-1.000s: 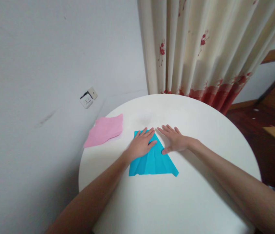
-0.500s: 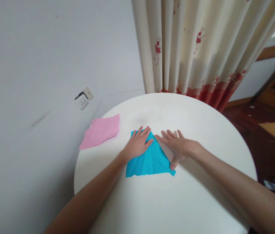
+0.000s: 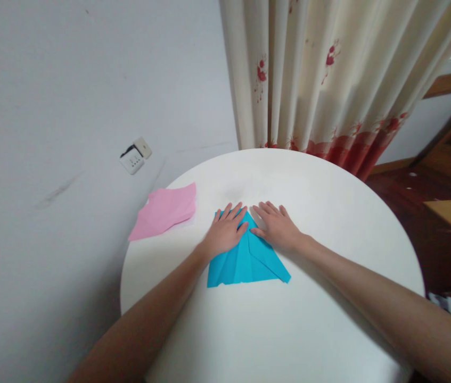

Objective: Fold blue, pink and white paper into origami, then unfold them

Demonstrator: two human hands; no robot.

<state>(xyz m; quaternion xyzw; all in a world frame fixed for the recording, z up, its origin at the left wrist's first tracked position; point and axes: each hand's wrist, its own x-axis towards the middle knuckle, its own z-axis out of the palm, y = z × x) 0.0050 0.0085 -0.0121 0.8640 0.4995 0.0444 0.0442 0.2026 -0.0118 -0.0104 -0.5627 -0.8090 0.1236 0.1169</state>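
A folded blue paper [image 3: 249,263] with several creases lies on the round white table [image 3: 309,330], its narrow end pointing away from me. My left hand [image 3: 225,233] lies flat on the paper's upper left part, fingers spread. My right hand [image 3: 276,227] presses flat on the upper right part, where a flap is folded in toward the middle crease. The two hands sit side by side, almost touching, and hide the paper's tip.
A pink paper [image 3: 166,210] lies at the table's left edge near the wall. A wall socket [image 3: 135,155] is on the grey wall. A cream curtain [image 3: 321,80] with red print hangs behind the table. Wooden furniture [image 3: 449,175] stands at right.
My right hand has folded the paper's right side in toward the middle and moved up and left onto it. My left hand stayed on the paper's upper left.
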